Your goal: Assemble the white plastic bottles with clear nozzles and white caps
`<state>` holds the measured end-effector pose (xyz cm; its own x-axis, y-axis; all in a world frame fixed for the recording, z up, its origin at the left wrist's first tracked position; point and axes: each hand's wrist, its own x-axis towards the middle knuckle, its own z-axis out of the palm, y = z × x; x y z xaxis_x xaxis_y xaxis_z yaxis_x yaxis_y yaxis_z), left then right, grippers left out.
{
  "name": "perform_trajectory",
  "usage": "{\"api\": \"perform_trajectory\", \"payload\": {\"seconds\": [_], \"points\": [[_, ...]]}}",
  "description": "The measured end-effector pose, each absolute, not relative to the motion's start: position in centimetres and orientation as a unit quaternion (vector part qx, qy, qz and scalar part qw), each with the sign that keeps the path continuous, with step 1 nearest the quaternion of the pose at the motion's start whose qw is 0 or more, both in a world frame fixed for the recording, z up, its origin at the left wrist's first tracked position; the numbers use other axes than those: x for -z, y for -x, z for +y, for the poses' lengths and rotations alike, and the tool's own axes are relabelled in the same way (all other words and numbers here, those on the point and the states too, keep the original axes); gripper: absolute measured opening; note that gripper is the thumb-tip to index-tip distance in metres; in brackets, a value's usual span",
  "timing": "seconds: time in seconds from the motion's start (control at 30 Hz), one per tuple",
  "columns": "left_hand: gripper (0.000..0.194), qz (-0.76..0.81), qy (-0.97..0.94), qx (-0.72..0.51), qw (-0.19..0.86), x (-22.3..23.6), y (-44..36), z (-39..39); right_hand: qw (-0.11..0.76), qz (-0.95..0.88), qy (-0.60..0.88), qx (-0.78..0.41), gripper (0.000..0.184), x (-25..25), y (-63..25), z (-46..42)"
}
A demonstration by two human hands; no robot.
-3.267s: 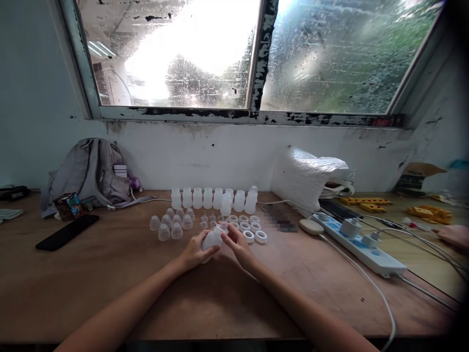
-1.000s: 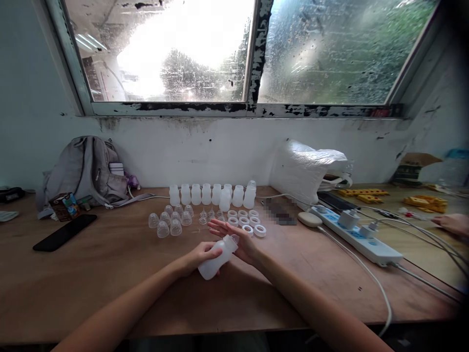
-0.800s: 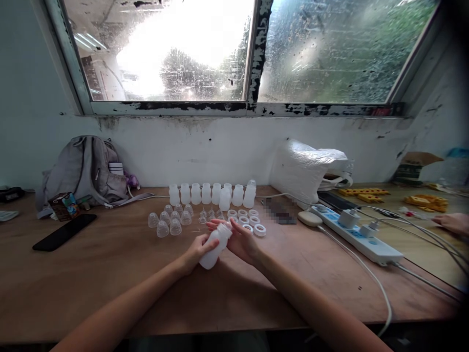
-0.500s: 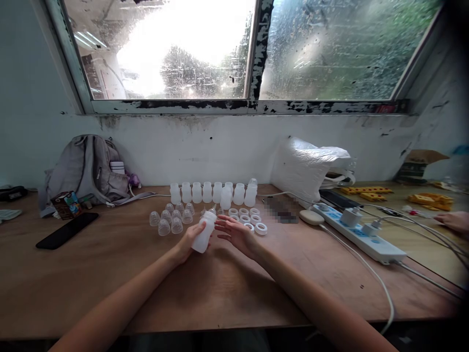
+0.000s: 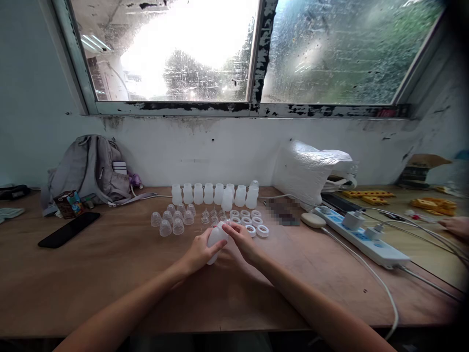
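Note:
My left hand is wrapped round a frosted white baby bottle, which leans with its mouth up and to the right. The fingers of my right hand are closed on the bottle's neck end; they partly hide its mouth. Just beyond the hands stand several clear nipples. To their right lie several white collar rings in rows, and to their left are several clear dome caps. A row of more frosted bottles stands behind; the one at its right end has a clear top.
At the left are a grey backpack, a small box and a black phone. A power strip with cables, a round beige device and a white bag occupy the right. Another person's hand shows at the far right.
My right hand has gone from open beside the bottle to closed on its neck end. The bottle has shifted slightly right and my left thumb now lies across its front.

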<state>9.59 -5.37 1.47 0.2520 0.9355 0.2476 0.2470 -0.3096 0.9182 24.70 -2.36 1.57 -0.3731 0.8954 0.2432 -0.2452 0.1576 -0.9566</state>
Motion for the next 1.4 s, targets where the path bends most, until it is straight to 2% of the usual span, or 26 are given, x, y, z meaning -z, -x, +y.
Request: {"api": "perform_trajectory", "payload": {"seconds": [0.17,0.27,0.37,0.47,0.57,0.7,0.77,0.87,1.0,1.1,1.23,1.4], "points": [[0.058,0.316,-0.532,-0.294,0.729,-0.9,-9.5,-5.4,0.422,-0.547,0.240,-0.682,0.033,-1.9,-24.9,-2.9],[0.047,0.291,-0.514,-0.288,0.754,-0.7,-9.6,-5.5,0.402,-0.549,0.243,-0.692,0.028,-1.8,-24.7,-3.4],[0.035,0.348,-0.607,-0.300,0.649,-0.8,-9.8,-5.5,0.442,-0.552,0.257,-0.659,0.015,-1.6,-24.3,-3.6],[0.039,0.415,-0.697,-0.335,0.479,-0.9,-10.0,-5.7,0.487,-0.567,0.263,-0.610,0.013,-1.4,-24.1,-3.5],[0.050,0.448,-0.740,-0.357,0.352,-0.8,-10.2,-6.0,0.496,-0.586,0.274,-0.579,0.016,-1.3,-24.1,-3.3],[0.058,0.440,-0.749,-0.417,0.268,-0.2,-10.4,-5.9,0.496,-0.563,0.283,-0.598,0.033,-1.1,-23.9,-3.3],[0.058,0.418,-0.771,-0.412,0.245,0.1,-10.0,-5.5,0.476,-0.561,0.266,-0.623,0.043,-1.0,-23.8,-3.4],[0.056,0.376,-0.842,-0.349,0.171,-0.1,-8.8,-4.6,0.458,-0.594,0.256,-0.610,0.044,-0.8,-23.7,-3.1],[0.050,0.375,-0.882,-0.281,-0.046,-1.2,-5.7,-2.5,0.484,-0.641,0.288,-0.521,0.041,-0.5,-24.1,-2.2],[0.039,0.505,-0.784,-0.318,-0.171,-1.8,-2.7,-0.4,0.445,-0.683,0.323,-0.481,0.046,0.1,-24.3,-1.5],[0.036,0.583,-0.722,-0.306,-0.212,-2.0,0.9,1.3,0.394,-0.724,0.377,-0.422,0.056,1.2,-24.5,-0.7],[0.035,0.541,-0.798,-0.232,-0.125,-2.0,2.9,1.3,0.382,-0.741,0.388,-0.394,0.058,1.8,-24.5,-0.3]]}}
